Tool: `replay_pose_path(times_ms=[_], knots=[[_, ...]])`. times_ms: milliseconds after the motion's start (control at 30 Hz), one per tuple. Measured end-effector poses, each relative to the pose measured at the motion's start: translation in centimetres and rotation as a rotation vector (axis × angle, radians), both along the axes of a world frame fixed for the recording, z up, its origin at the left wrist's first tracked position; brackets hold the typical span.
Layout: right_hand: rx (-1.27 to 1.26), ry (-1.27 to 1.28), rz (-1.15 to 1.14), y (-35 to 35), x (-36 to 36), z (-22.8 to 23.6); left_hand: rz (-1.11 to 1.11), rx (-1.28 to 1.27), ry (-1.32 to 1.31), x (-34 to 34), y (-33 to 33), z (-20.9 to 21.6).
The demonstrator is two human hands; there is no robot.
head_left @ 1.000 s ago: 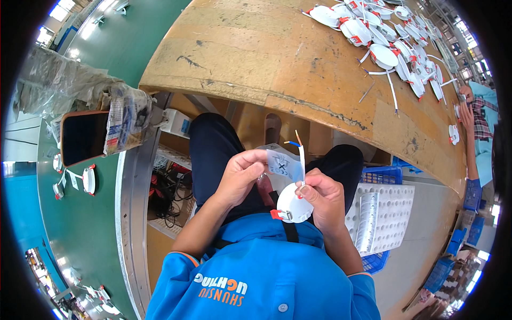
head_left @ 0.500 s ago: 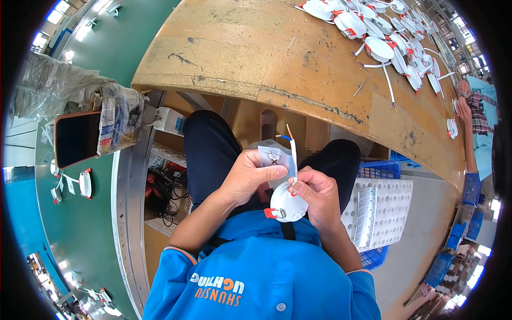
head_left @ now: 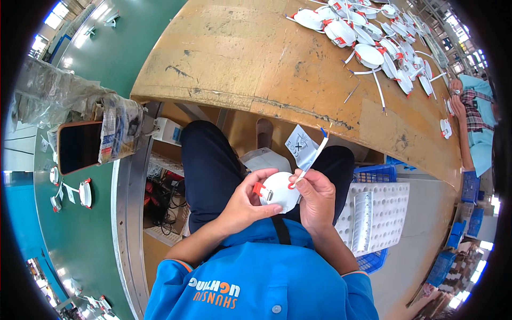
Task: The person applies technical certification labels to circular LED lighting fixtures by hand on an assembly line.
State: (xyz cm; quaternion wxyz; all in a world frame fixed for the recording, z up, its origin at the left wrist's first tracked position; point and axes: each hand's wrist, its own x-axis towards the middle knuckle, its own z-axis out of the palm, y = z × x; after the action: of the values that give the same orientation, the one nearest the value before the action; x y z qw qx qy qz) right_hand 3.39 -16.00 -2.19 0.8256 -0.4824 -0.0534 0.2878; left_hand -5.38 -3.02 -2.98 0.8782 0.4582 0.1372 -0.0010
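Over my lap I hold a round white downlight (head_left: 281,195) with its back facing me. My left hand (head_left: 241,205) is closed on its left rim, fingers at the far edge and thumb at the near edge, beside a red-tipped spring clip (head_left: 260,189). My right hand (head_left: 316,201) pinches the white cable (head_left: 314,160) where it leaves the lamp at a red grommet. The cable points away and right, ending in bare blue and brown wires (head_left: 326,131). A silvery printed label (head_left: 302,148) sticks out from the cable's left side.
Many white downlights (head_left: 368,55) are heaped on the wooden table (head_left: 229,58) ahead. A phone (head_left: 80,146) hangs at left by the green bench (head_left: 69,224). White foam (head_left: 392,213) rests on a blue crate (head_left: 373,260) at right. Another person (head_left: 474,117) sits at far right.
My left hand has left the label and moved down onto the lamp's rim. The lamp has risen slightly and turned, and its cable now leans right with the label standing out from it.
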Motion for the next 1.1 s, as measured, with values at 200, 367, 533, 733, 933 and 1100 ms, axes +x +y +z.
replay_pose_path(times_ms=[200, 367, 533, 733, 933, 1100], knots=[[0.025, -0.129, -0.024, 0.2, -0.5, 0.5, 0.217, 0.036, -0.026, 0.8, 1.2, 0.9], [-0.246, -0.220, 0.064, -0.7, -0.4, -0.2, 0.209, 0.406, -0.094, 0.3, 4.8, 2.5], [-0.414, -0.297, 0.322, -0.7, 0.4, -2.6, -0.107, 0.820, 0.004, -2.9, 10.1, 2.8], [-0.366, -0.080, 0.434, 0.6, 0.0, -3.4, -0.223, 0.680, 0.002, -3.8, 12.9, 0.6], [-0.292, -0.403, 0.497, 1.2, 0.0, -2.4, -0.148, 0.444, -0.045, -3.1, 12.3, -0.8], [-0.308, -0.787, 0.484, 1.2, -0.3, -0.6, -0.069, -0.095, 0.050, -2.9, 11.2, -2.7]])
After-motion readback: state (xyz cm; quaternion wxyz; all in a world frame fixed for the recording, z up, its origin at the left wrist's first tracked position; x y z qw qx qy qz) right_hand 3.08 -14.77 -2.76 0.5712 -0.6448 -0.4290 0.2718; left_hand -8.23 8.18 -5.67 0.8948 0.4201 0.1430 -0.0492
